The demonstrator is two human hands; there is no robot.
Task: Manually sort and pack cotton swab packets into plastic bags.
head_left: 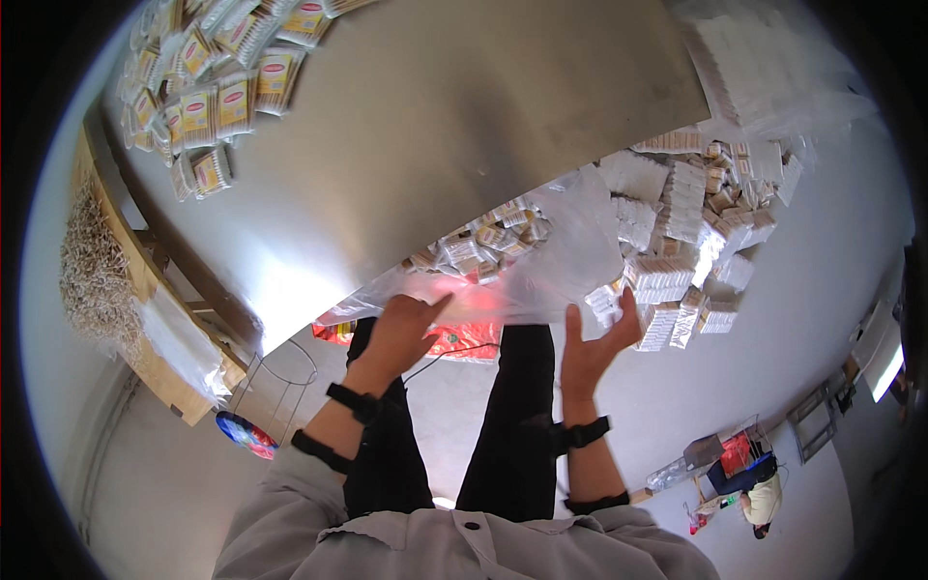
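My left hand (401, 329) grips the near edge of a large clear plastic bag (561, 256) that hangs off the front of a shiny metal table (435, 106). Inside the bag lie several small yellow-and-red packets (483, 242). My right hand (599, 338) is raised at the bag's right edge, fingers spread, with its thumb against a small white packet (609, 298). Beside it sits a heap of white and tan packets (677, 251).
More yellow-and-red packets (208, 87) are spread over the table's far left. A stack of white packs in plastic (764, 58) lies at the upper right. A wooden frame (155, 290) stands to the left. Another person (759, 498) crouches on the floor at the lower right.
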